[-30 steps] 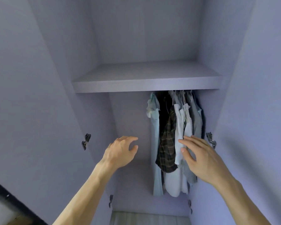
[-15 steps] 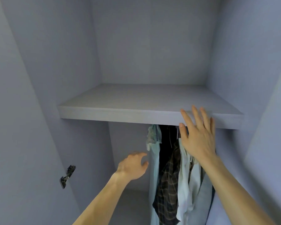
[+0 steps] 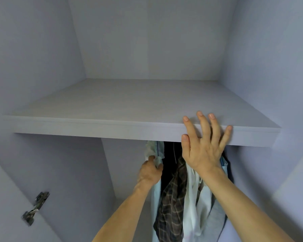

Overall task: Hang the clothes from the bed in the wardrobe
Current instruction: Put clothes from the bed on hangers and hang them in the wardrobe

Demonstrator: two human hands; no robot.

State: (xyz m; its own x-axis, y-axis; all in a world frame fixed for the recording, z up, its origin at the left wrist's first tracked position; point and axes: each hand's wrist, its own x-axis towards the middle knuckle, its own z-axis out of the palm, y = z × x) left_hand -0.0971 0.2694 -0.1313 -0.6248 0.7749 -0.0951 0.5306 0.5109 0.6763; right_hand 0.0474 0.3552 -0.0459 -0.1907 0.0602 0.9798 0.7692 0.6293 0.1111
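Observation:
I look into a lilac wardrobe whose shelf (image 3: 112,126) crosses the view. Under it hang several garments: a pale blue shirt (image 3: 155,151) on the left, a dark plaid shirt (image 3: 173,198), a white garment (image 3: 198,198) and a grey one (image 3: 219,212) on the right. My left hand (image 3: 150,172) is raised under the shelf with its fingers closed on the shoulder of the pale blue shirt. My right hand (image 3: 203,147) is spread flat, fingers apart, in front of the shelf's front edge, holding nothing. The rail and hangers are hidden by the shelf.
The wardrobe's left wall carries a metal door hinge (image 3: 36,207) at the lower left. The right wall (image 3: 269,84) stands close to the hanging clothes. Free space lies to the left of the garments under the shelf.
The view has tilted up and moved closer. My left hand has risen and taken hold of the pale blue shirt. My right hand has lifted from the clothes to the shelf edge.

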